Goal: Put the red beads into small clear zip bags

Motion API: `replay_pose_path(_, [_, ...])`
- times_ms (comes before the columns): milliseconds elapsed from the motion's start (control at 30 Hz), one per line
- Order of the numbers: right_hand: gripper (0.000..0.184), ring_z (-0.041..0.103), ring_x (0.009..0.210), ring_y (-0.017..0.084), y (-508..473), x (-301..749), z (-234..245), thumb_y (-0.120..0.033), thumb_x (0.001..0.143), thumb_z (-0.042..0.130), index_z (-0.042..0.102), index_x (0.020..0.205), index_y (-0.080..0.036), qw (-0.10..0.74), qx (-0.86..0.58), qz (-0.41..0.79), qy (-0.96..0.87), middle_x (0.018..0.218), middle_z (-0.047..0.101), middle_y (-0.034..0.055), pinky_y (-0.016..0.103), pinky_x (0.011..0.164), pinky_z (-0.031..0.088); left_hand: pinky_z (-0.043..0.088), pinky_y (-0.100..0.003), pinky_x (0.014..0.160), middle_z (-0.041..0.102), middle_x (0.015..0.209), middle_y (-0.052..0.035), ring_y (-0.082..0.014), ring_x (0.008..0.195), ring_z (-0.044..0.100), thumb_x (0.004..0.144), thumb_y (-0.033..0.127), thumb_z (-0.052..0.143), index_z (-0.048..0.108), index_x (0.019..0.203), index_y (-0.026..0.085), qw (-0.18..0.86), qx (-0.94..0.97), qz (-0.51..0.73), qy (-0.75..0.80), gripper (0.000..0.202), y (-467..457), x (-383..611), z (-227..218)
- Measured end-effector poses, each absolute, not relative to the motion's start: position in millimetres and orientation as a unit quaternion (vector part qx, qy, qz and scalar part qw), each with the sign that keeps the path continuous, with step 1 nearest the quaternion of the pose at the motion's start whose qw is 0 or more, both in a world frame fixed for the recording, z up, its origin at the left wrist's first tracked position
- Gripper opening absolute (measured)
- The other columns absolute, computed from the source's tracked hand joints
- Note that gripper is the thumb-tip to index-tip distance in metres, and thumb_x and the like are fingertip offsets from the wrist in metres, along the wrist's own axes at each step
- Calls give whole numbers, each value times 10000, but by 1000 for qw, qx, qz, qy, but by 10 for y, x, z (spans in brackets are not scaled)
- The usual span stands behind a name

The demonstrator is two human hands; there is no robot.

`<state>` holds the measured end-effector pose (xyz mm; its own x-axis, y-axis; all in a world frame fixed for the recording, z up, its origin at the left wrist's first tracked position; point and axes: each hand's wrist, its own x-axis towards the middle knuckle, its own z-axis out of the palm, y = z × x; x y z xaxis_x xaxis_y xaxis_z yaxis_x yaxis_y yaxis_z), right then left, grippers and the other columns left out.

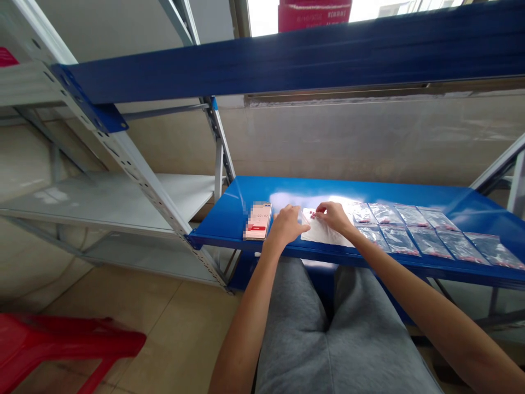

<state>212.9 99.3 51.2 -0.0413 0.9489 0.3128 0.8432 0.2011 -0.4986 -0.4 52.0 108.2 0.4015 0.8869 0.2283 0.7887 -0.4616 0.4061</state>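
Where a blue steel shelf (262, 191) runs ahead, the left hand (287, 224) lies palm-down in a wide grip at the edge of a white plastic sheet (324, 232). The right hand (334, 216) arches at two o'clock from it, its grip narrow over small red pieces (314, 214), though any hold is unclear. A pale smartphone (258, 220) lies at nine o'clock, and clear zip bags (429, 242) at three o'clock.
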Motion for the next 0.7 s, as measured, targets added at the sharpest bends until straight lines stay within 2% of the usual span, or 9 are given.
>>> replay_pose_path(200, [146,678,791,219,965,2117,556,-159,796,647,793,807,-163,289,-634,89,-712,855,786,99,280,700,434,492,-390,1001,676,1190,-129,-298,1149,633,799,365,770,664,1078,165,128,829,204,506,359,506,4,1097])
replay_pose_path(300, [142,662,759,205,917,2135,666,-213,809,652,786,800,-169,298,-634,95,-708,830,775,85,280,678,428,508,-385,965,680,1187,-125,-300,1140,637,804,359,773,669,1089,172,130,832,205,499,356,506,14,1088])
replay_pose_path(467, [209,596,659,177,788,2109,909,-368,802,677,772,781,-184,316,-545,239,-739,735,734,48,281,598,405,504,-377,983,698,1168,-109,-283,1120,652,798,353,803,681,1133,171,147,841,237,464,401,530,32,1053])
replay_pose_path(700, [267,596,677,173,721,1999,1081,-413,807,667,789,826,-176,289,-454,331,-776,772,748,42,284,624,422,522,-348,923,720,1137,-96,-259,1060,673,808,345,805,695,1180,175,164,847,266,429,423,540,11,1077])
